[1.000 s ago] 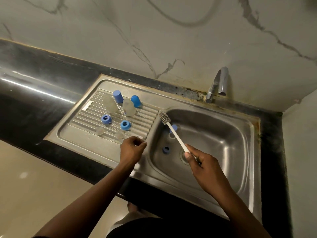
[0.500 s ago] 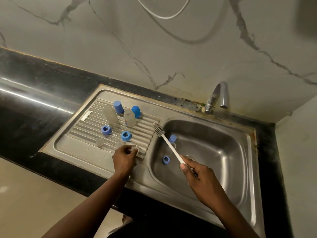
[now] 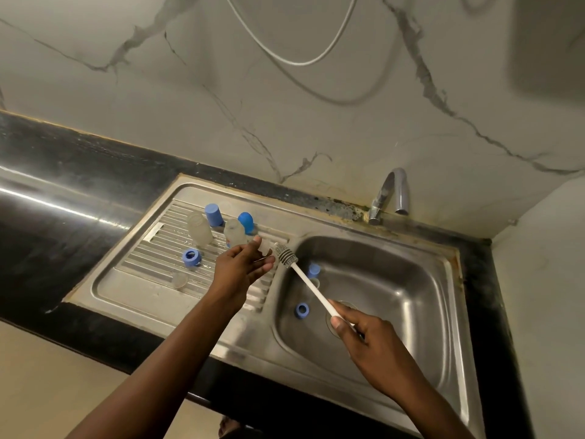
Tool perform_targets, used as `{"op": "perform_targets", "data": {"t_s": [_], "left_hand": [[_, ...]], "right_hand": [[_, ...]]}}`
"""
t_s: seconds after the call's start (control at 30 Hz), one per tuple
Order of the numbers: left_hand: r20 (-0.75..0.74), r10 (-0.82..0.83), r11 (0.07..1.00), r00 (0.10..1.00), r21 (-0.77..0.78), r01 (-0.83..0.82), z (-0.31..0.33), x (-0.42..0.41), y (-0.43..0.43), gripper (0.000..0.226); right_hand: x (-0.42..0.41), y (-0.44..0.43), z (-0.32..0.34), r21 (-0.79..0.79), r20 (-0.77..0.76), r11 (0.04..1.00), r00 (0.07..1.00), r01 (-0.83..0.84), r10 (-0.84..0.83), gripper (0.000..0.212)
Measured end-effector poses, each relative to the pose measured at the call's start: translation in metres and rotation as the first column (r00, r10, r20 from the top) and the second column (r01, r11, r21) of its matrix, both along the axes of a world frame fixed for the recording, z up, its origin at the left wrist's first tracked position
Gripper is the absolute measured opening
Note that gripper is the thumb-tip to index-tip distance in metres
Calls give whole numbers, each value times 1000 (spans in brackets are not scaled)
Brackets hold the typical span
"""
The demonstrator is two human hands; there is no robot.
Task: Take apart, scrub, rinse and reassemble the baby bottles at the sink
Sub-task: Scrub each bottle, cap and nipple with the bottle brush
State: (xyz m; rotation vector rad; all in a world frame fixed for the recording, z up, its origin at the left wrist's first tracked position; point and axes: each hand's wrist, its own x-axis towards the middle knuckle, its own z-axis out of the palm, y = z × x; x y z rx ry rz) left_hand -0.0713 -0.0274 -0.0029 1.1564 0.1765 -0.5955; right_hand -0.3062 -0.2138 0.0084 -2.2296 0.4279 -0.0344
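My left hand (image 3: 243, 270) holds a small clear teat (image 3: 264, 246) up over the draining board (image 3: 148, 280). My right hand (image 3: 364, 340) grips the white handle of a bottle brush (image 3: 286, 255), and its grey bristle head touches the teat. Two clear bottles (image 3: 199, 229) (image 3: 235, 233) lie on the board beside two blue caps (image 3: 214, 214) (image 3: 246, 221). A blue ring (image 3: 191, 258) and another clear teat (image 3: 179, 281) rest on the ribs nearer me. Inside the sink basin (image 3: 395, 299) are a blue cap (image 3: 314, 270) and a blue ring (image 3: 302, 310).
The tap (image 3: 390, 194) stands at the back of the basin and no water runs from it. A black stone counter (image 3: 63, 191) surrounds the sink, with a marble wall behind. A white hose (image 3: 294, 61) hangs on the wall.
My left hand picked a teat off the board and lifted it toward the brush. The brush head now meets it. The view tilted upward.
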Motion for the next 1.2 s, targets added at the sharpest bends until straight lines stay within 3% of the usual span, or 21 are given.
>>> {"op": "perform_targets", "data": {"t_s": [0.2, 0.33, 0.47, 0.57, 0.67, 0.77, 0.83, 0.9, 0.97, 1.07, 1.13, 1.2], "left_hand": [[25, -55, 998, 998, 22, 54, 14, -4, -8, 32], [18, -64, 997, 998, 35, 63, 17, -7, -12, 31], [-8, -60, 996, 998, 65, 61, 17, -5, -14, 33], [-30, -83, 994, 996, 75, 85, 17, 0, -12, 37], [-39, -117, 991, 992, 63, 119, 20, 5, -10, 47], [-44, -125, 992, 991, 10, 125, 24, 8, -10, 46], [-53, -137, 990, 989, -37, 135, 26, 8, -9, 42], [-67, -160, 984, 985, -95, 154, 27, 7, -8, 40], [-71, -193, 971, 979, -154, 181, 29, 5, -8, 42], [-81, -232, 951, 969, -230, 208, 33, 2, -9, 42], [-87, -251, 937, 964, -274, 219, 36, 0, -11, 42], [-89, -258, 926, 962, -306, 220, 38, -1, -13, 43]], "right_hand": [[0, 1, 17, -35, 39, 999, 999, -4, 5, 37], [3, 3, 25, -278, 37, 960, 999, 14, -4, 47], [9, 4, 34, -575, -43, 814, 997, -81, 69, 56], [9, 1, 34, -651, -76, 749, 992, -124, 98, 59], [12, 1, 35, -643, -84, 754, 991, -134, 105, 57], [15, -1, 35, -475, 12, 879, 998, -52, 65, 50], [16, 0, 32, -216, 53, 976, 999, 2, 9, 41], [16, 1, 31, 98, 39, 995, 999, 2, -6, 30], [16, 2, 35, 438, -52, 899, 999, 22, 1, 27], [15, -3, 43, 828, -241, 543, 963, 138, 123, 32], [14, -7, 43, 922, -242, 353, 949, 160, 201, 38], [15, -8, 40, 938, -229, 309, 949, 156, 217, 40]]}}
